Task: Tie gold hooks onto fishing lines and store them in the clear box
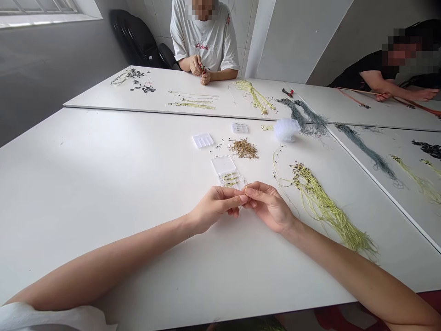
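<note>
My left hand (215,209) and my right hand (268,207) meet fingertip to fingertip over the white table (103,184), both pinched on something tiny and thin that I cannot make out. Just beyond the fingers lies an open clear plastic box (228,172) with a few yellow-green lines in it. A pile of small brass hooks (244,149) sits farther back. To the right of my right hand lies a long bundle of yellow-green lines (327,209).
A small white tray (202,140), a clear box (240,128) and a white plastic lump (286,129) lie farther back. Grey line bundles (306,119) and more yellow lines (255,95) cover the far tables. One person (206,41) sits opposite, another (396,69) at right.
</note>
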A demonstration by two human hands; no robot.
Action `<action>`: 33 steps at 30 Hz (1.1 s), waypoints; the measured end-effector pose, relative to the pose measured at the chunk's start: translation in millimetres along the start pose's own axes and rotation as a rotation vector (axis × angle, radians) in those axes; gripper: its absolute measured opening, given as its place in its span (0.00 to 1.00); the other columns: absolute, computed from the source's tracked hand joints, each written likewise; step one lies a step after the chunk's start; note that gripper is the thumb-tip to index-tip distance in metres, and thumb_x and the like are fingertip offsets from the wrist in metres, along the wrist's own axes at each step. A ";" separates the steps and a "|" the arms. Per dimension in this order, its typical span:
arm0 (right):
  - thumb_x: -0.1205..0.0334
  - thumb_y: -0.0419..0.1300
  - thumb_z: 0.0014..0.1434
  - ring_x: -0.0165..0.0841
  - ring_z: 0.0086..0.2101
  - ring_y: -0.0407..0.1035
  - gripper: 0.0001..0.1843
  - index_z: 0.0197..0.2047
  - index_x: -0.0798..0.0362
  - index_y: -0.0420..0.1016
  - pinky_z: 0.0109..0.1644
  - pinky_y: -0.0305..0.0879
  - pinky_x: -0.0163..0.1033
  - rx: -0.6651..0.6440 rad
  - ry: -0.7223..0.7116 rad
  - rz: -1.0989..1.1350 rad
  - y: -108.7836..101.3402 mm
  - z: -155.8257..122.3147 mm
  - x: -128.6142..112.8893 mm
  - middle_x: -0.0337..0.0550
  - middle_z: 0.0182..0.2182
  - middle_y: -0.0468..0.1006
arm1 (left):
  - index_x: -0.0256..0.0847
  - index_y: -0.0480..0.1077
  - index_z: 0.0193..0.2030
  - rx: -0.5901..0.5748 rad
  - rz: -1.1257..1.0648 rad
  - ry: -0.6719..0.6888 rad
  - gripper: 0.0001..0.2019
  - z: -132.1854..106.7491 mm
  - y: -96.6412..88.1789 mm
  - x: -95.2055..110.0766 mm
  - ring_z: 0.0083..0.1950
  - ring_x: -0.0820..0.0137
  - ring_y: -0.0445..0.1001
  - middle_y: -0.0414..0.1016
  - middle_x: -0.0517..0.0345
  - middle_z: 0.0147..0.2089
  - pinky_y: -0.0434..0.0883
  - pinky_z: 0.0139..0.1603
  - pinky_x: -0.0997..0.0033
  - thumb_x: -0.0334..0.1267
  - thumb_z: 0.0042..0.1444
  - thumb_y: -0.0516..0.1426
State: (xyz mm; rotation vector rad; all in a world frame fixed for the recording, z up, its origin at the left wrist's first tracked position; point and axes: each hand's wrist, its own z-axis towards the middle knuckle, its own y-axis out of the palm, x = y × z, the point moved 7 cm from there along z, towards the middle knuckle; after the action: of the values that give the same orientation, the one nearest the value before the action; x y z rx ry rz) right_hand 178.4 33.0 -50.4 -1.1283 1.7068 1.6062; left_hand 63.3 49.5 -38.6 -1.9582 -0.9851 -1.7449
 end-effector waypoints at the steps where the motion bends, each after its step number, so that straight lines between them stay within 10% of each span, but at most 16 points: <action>1: 0.64 0.68 0.54 0.26 0.26 0.60 0.03 0.29 0.52 0.80 0.36 0.61 0.39 -0.001 0.000 -0.002 0.0 -0.1 0.1 0.36 0.24 0.74 | 0.37 0.79 0.39 -0.004 -0.005 0.003 0.13 0.0 0.5 0.3 0.30 0.77 0.66 0.77 0.54 0.38 0.64 0.35 0.74 0.44 0.60 0.59; 15: 0.62 0.70 0.52 0.25 0.24 0.61 0.05 0.30 0.52 0.80 0.34 0.59 0.36 0.059 0.004 -0.065 -8.6 2.4 3.5 0.34 0.21 0.70 | 0.40 0.77 0.35 0.310 0.584 0.233 0.14 -7.2 -21.9 34.2 0.36 0.71 0.69 0.71 0.57 0.34 0.66 0.38 0.71 0.47 0.62 0.55; 33: 0.62 0.70 0.51 0.25 0.26 0.64 0.06 0.30 0.51 0.77 0.34 0.63 0.34 0.019 0.057 0.085 -8.6 6.5 4.2 0.36 0.29 0.76 | 0.40 0.78 0.34 0.052 0.573 0.305 0.13 -14.1 7.4 28.0 0.34 0.71 0.66 0.69 0.55 0.33 0.65 0.37 0.72 0.42 0.63 0.55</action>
State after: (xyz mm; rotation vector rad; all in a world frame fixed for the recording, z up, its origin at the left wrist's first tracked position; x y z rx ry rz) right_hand 182.5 38.9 -59.5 -1.1158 1.8257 1.6194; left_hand 58.3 42.6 -7.5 -1.6526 -0.3146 -1.5876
